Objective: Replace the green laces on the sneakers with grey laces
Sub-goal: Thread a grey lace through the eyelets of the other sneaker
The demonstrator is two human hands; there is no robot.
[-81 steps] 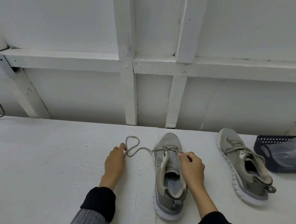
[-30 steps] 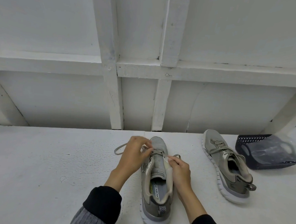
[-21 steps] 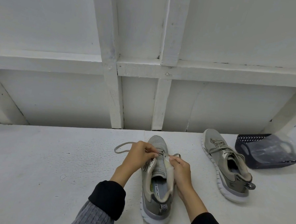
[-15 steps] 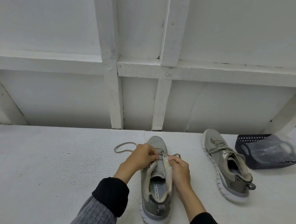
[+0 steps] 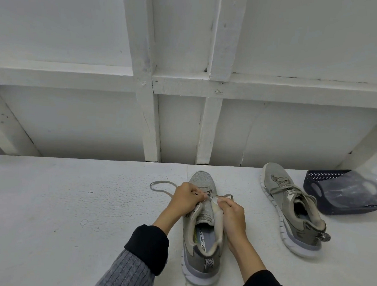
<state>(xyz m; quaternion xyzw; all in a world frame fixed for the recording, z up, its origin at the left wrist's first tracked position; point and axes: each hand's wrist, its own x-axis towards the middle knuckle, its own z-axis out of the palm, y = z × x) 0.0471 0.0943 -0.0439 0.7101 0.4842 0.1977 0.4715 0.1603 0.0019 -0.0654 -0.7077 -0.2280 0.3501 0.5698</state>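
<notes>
Sneaker (image 5: 201, 228) in front of us, toe pointing away, sits flat on the white table (image 5: 59, 212), heel nearest the camera. We note a grey lace (image 5: 159, 186) threaded through its upper eyelets; one end loops out to the left across the table, a shorter end (image 5: 228, 196) shows just right of the tongue.

Left hand (image 5: 185, 199): fingers curled in tight, fingertips pinching the lace at the left eyelet row. The hand rests on the sneaker's left edge. Grip closed on the lace, no gap visible between thumb and fingers.

Right hand (image 5: 231, 215): fingers curled round the right collar flap of the sneaker, thumb and forefinger drawn together at its top corner beside the eyelets. We cannot tell whether the lace end also sits in that pinch; the spot is too small to read.

Both hands nearly meet over the tongue. Black cuffs on both wrists, a grey ribbed sleeve (image 5: 128, 275) over the left forearm.

Second sneaker (image 5: 293, 214) lies well apart to the right, tilted onto its side, laced with a pale lace. Just beside it at the table's right edge, a dark perforated basket (image 5: 319, 178) holding a clear plastic bag (image 5: 355, 191).
</notes>
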